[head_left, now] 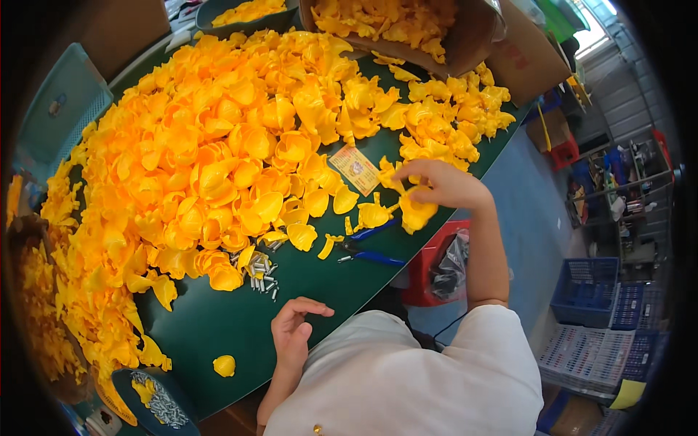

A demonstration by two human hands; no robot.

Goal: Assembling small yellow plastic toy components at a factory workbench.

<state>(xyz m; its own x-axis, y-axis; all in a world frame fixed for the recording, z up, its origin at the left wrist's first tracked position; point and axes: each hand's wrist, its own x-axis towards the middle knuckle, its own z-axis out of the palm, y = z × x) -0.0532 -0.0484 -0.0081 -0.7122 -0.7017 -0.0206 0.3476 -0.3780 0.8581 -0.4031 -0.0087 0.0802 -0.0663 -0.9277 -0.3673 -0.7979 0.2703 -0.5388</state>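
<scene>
My right hand (451, 185) is at the table's right edge, thumb and fingers curled about a yellow plastic piece (416, 213) with thin, irregular edges. Its fingertips partly cover where they meet the piece. My left hand (293, 330) hovers by the near edge, holding nothing, fingers stretched and thumb apart. Between the hands lies a pair of blue-handled pliers (379, 258), its other handle partly under yellow scraps. A big heap of curved yellow plastic shells (218, 167) spreads over the green table (211, 330). Small metal pins (262, 275) lie at the heap's near edge.
A printed card (355, 170) lies among the pieces. One yellow shell (225, 365) sits apart near the front. A bowl of metal pins (166, 410) stands at lower left, a cardboard box (472, 43) of yellow pieces at the back. A red stool (425, 272) is beside the table.
</scene>
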